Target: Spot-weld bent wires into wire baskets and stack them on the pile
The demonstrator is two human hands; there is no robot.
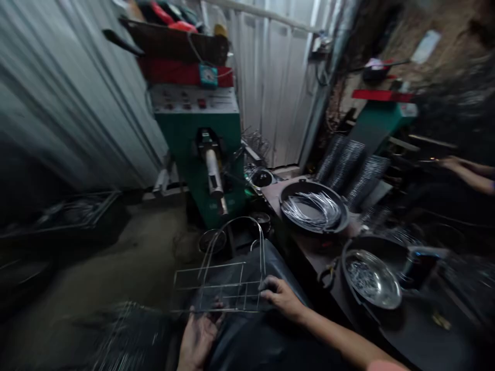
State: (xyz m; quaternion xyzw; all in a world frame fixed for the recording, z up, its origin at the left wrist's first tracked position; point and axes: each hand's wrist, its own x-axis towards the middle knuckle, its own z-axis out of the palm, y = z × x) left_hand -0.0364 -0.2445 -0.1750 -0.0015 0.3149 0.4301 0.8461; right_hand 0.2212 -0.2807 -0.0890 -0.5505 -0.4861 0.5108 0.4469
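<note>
A thin wire rack (243, 281) with a tall arched hoop (243, 219) is held above my lap, over dark cloth. My right hand (282, 298) pinches its right end between thumb and fingers, close to the foot of the hoop. From below, my left hand (201, 332) holds the bottom wire, palm up with the fingers curled up around it. Beyond the rack stands a green machine (174, 139) with a pale, rod-like electrode arm (213, 172) pointing toward me.
On the bench to my right are a black pan of wire rings (313, 208) and a metal bowl of small parts (367, 278). Stacks of wire coils (344, 159) stand behind. Wire pieces (127, 330) lie at lower left. Another person's hand (456, 165) works at far right.
</note>
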